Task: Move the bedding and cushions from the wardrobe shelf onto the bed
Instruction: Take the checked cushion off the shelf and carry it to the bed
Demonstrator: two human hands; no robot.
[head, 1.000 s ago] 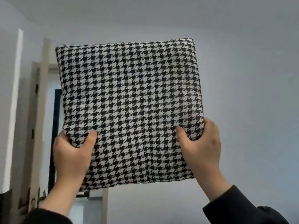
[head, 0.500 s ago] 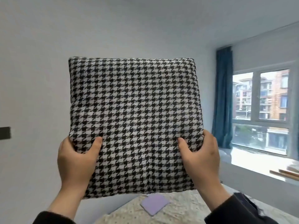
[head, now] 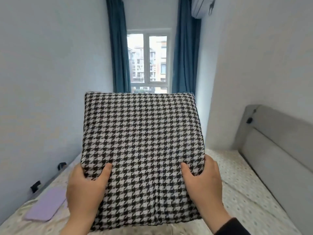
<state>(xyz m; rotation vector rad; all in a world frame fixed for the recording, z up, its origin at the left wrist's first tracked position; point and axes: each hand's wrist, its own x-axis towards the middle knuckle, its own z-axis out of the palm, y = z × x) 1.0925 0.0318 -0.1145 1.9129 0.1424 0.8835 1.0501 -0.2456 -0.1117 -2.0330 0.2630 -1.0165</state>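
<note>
The left hand point(head: 86, 189) and the right hand point(head: 205, 185) each grip a lower corner of the houndstooth cushion point(head: 142, 141), with the thumbs on its front face. The cushion is held in the air above the bed point(head: 245, 192), roughly upright with its top edge level. It is nearly square. A flat purple object point(head: 45, 211) lies on the bed.

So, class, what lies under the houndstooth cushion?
The bed's dotted sheet shows around the cushion, with a lilac flat case to its left. The sheet directly beneath is hidden.
</note>
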